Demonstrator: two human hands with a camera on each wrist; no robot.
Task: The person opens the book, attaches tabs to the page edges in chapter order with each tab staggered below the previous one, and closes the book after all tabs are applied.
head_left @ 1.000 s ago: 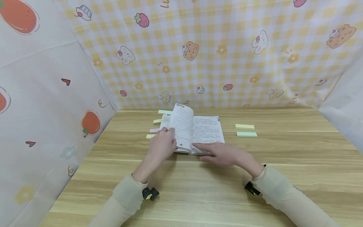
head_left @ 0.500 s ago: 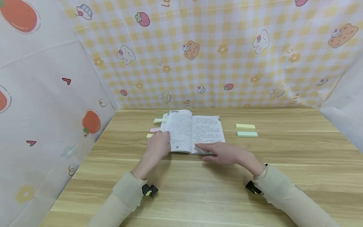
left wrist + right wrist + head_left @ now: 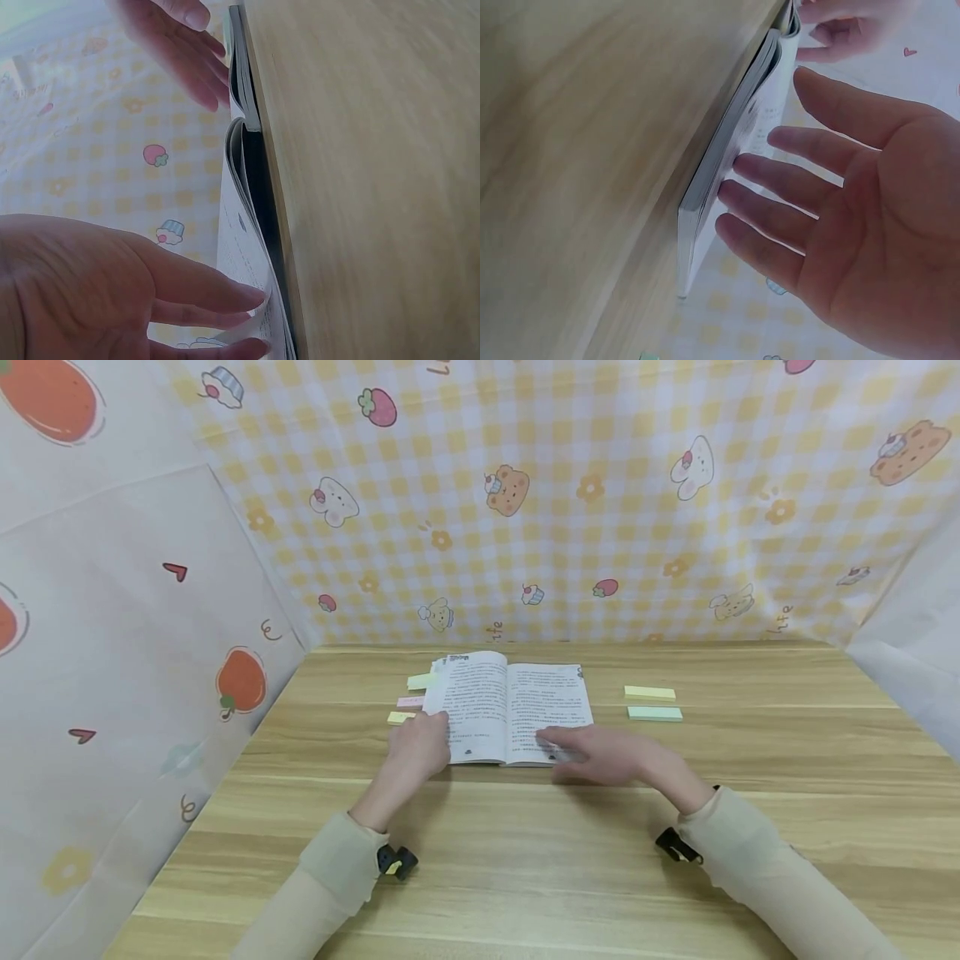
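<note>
Since half a second ago, my right hand [image 3: 606, 755] has shifted rightward over the open white printed paper book [image 3: 477, 706], which lies on the light wood-grain bench [image 3: 525, 868]; that hand's grip is released, with fingers extended. My left hand [image 3: 420, 745] touches the book's left edge, but whether its grip is grasping there, I cannot tell.

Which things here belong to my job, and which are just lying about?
Likely the job: left hand; right hand; open white paper book; pastel rectangular paper tabs at its left edge.
Lying about, apparently: yellow rectangular paper strip; mint rectangular paper strip, untouched.
</note>
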